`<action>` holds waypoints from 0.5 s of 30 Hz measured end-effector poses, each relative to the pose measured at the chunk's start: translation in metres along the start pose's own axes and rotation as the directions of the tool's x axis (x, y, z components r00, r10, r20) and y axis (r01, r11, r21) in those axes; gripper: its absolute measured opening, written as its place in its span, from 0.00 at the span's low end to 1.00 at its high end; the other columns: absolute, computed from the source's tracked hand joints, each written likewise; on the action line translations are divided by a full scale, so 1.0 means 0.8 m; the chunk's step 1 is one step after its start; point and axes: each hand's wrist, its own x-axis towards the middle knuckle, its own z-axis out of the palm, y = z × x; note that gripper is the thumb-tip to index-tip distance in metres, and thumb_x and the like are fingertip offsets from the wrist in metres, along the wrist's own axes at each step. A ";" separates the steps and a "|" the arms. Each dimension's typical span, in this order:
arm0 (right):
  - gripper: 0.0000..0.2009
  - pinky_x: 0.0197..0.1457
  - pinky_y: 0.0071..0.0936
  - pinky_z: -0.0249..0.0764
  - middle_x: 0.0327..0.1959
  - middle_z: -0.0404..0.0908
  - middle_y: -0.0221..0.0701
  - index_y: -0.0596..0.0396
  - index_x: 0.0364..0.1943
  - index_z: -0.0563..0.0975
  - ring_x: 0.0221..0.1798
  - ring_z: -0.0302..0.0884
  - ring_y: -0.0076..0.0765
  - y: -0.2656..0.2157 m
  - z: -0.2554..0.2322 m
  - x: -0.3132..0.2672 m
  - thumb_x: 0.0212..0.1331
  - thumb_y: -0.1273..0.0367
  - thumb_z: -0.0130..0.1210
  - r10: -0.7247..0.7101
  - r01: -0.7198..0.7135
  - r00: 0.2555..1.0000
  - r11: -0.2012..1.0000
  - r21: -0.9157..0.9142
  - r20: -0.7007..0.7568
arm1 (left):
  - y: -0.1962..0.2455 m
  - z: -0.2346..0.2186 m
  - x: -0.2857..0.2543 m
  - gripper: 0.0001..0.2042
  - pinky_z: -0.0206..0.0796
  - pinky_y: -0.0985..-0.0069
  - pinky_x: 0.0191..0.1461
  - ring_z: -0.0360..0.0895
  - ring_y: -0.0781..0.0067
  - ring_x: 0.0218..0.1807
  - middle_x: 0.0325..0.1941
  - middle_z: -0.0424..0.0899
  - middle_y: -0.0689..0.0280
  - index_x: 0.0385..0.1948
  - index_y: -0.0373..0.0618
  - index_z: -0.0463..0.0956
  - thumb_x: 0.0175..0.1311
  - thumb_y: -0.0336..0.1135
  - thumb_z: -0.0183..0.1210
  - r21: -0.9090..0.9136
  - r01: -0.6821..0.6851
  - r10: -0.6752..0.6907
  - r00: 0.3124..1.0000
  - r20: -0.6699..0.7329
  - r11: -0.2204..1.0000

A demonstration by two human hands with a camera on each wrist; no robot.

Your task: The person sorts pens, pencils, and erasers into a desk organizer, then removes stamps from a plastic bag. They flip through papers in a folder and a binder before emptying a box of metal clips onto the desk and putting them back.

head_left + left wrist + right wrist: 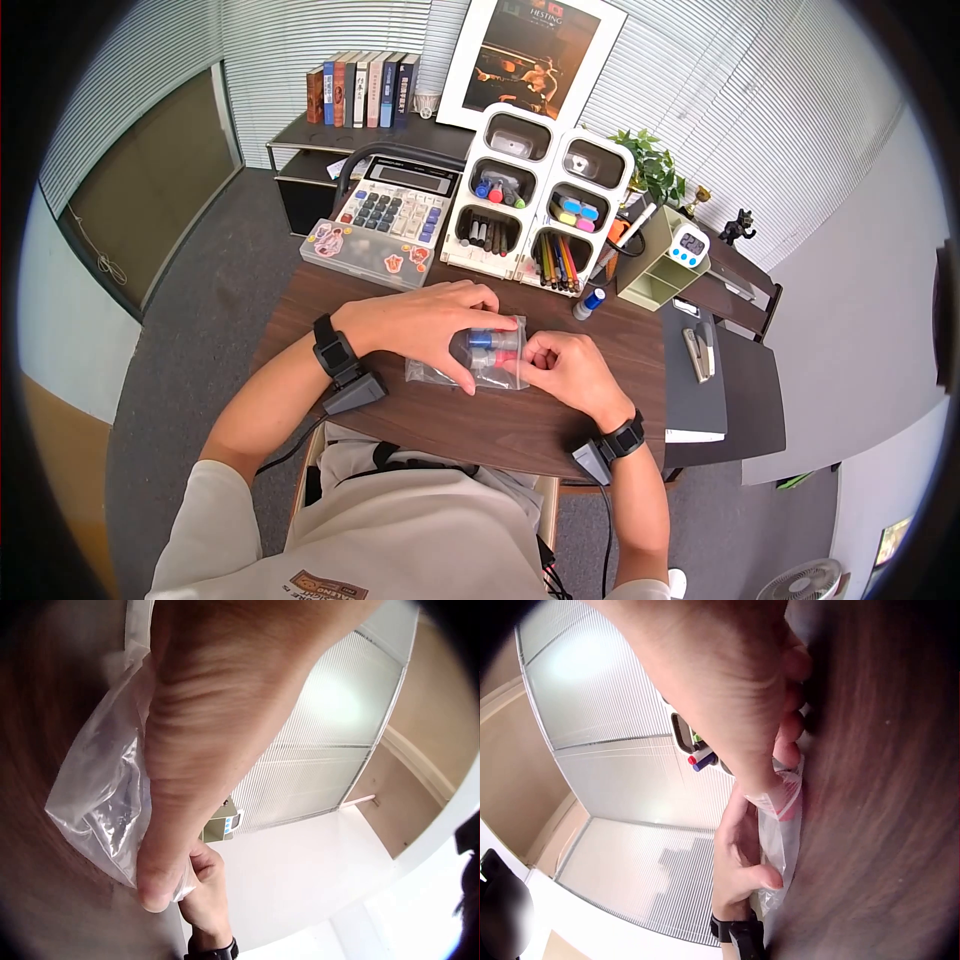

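A clear zip bag (430,372) lies on the desk, with small clear containers with blue and red parts (481,340) inside it. My left hand (425,322) arches over the bag, its fingers at the far side and thumb at the near side, holding it around the contents. In the left wrist view the thumb lies along the crinkled plastic (112,802). My right hand (570,368) pinches the bag's right edge between thumb and fingers. The right wrist view shows a red-marked bag end (786,796) at these fingertips.
Behind the hands stand a calculator (400,205) on a clear stickered case (350,252) and a white organizer (503,265) of pens and markers. A blue-capped bottle (590,303), a green shelf with a timer (688,245) and a stapler (697,352) are to the right.
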 end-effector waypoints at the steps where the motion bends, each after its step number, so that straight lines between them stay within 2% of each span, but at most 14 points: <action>1: 0.18 0.26 0.26 0.67 0.17 0.76 0.26 0.57 0.24 0.81 0.20 0.68 0.22 0.001 0.000 0.000 0.57 0.58 0.75 0.007 -0.007 1.000 1.000 0.004 -0.001 | 0.000 0.000 0.000 0.46 0.66 0.63 0.68 0.72 0.53 0.64 0.63 0.73 0.57 0.69 0.45 0.72 0.45 0.51 0.81 0.000 0.000 0.000 1.000 0.000 1.000; 3: 0.18 0.25 0.26 0.67 0.17 0.76 0.26 0.57 0.25 0.81 0.20 0.68 0.22 0.000 0.000 0.000 0.57 0.58 0.75 0.001 -0.001 1.000 1.000 0.004 -0.003 | 0.001 -0.002 0.001 0.46 0.66 0.62 0.69 0.71 0.53 0.64 0.64 0.73 0.57 0.70 0.46 0.71 0.46 0.52 0.81 0.012 0.002 -0.002 0.999 0.032 1.000; 9: 0.17 0.25 0.26 0.67 0.17 0.76 0.25 0.57 0.25 0.82 0.19 0.68 0.21 -0.002 -0.001 0.000 0.57 0.59 0.75 -0.009 0.009 1.000 1.000 0.009 -0.010 | 0.007 -0.002 0.002 0.51 0.62 0.60 0.74 0.69 0.52 0.69 0.70 0.71 0.56 0.74 0.46 0.65 0.45 0.52 0.81 -0.002 0.035 -0.035 0.999 0.012 0.999; 15: 0.16 0.26 0.26 0.68 0.17 0.76 0.26 0.57 0.25 0.82 0.19 0.70 0.22 0.002 0.001 0.000 0.57 0.60 0.74 -0.019 0.019 1.000 1.000 -0.005 -0.015 | 0.007 -0.002 0.004 0.52 0.61 0.60 0.76 0.67 0.52 0.70 0.71 0.70 0.56 0.75 0.44 0.64 0.44 0.52 0.81 -0.033 0.024 -0.024 1.000 0.020 0.999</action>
